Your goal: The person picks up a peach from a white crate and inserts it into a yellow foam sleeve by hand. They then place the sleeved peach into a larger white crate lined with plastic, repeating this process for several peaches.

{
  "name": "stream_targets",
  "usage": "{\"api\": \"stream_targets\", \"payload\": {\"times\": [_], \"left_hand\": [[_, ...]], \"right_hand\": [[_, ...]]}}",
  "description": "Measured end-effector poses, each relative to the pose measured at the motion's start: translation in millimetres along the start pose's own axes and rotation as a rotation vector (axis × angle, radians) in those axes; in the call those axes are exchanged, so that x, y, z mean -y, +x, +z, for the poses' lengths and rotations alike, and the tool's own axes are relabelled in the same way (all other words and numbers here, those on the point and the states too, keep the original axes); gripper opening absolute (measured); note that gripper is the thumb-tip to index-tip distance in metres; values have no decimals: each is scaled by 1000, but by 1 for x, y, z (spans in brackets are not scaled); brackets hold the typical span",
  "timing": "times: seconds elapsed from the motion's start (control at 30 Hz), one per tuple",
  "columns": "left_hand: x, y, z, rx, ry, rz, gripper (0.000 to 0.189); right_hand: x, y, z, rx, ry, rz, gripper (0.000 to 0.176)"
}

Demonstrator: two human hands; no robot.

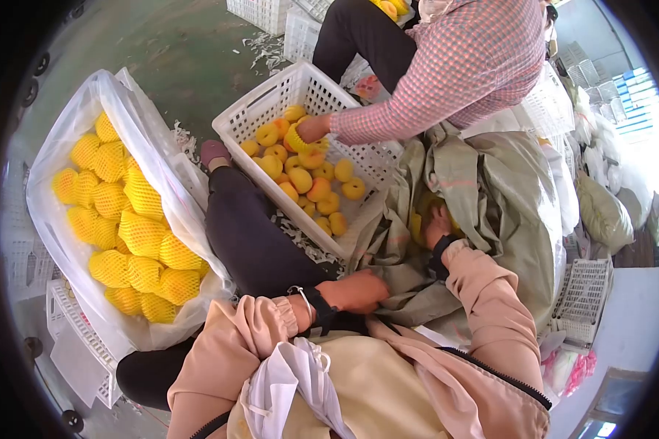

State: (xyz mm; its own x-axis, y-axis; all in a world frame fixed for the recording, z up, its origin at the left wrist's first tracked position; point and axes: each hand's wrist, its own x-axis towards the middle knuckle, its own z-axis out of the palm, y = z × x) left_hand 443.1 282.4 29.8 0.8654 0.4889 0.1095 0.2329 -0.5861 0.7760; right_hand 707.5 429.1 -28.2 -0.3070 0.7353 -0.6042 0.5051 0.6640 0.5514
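Note:
My right hand (437,225) reaches into the mouth of a grey-green woven sack (501,190). Its fingers are curled among yellow foam nets (417,228) and are partly hidden by the sack's folds. My left hand (355,290) is closed at the sack's near edge, gripping the fabric, with its fingertips out of sight. Beyond the sack, a white plastic crate (231,121) holds loose yellow-orange peaches (300,179). A co-worker's hand (314,129) is in that crate, at a peach with a yellow net.
At left, a crate lined with white plastic film (47,150) holds many netted fruits (139,234). The co-worker (447,80) sits across from me. White crates (582,300) and full sacks (604,212) stand at right. Paper shreds (265,50) lie on the green floor (176,44).

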Motion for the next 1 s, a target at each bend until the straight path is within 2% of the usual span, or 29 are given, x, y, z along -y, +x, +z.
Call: {"api": "stream_targets", "payload": {"times": [0.07,0.1,0.23,0.33,0.37,0.4,0.57,0.8,0.87,0.9,0.97,1.0], "left_hand": [[10,-5,-4,-36,-106,-11,11],[14,-6,-6,-74,-197,-21,12],[20,-4,-6,-68,-252,-64,12],[27,-1,-10,-88,-388,-25,13],[27,-1,-13,-35,-357,-67,14],[26,-2,-12,22,-330,-109,16],[35,-3,-10,23,-372,-112,19],[34,-4,-6,12,-416,-143,21],[31,-1,-9,70,-388,-172,22],[31,1,-13,118,-366,-208,24],[31,-1,-12,100,-377,-208,24],[31,-3,-11,83,-406,-204,25]], "right_hand": [[-5,-3,-6,47,202,86,40],[-29,-59,-153,69,580,-8,42],[-38,-29,-120,55,568,0,41],[-32,9,-102,57,573,31,39],[-31,18,-94,62,571,38,39],[-29,6,-71,73,572,43,38],[-25,26,-38,37,575,93,36],[-44,36,-19,-58,545,151,33],[-61,2,-90,-293,852,146,29],[-63,-15,-122,-311,853,154,29],[-52,-45,-179,-550,794,114,25],[-45,-51,-200,-557,798,113,25]]}}
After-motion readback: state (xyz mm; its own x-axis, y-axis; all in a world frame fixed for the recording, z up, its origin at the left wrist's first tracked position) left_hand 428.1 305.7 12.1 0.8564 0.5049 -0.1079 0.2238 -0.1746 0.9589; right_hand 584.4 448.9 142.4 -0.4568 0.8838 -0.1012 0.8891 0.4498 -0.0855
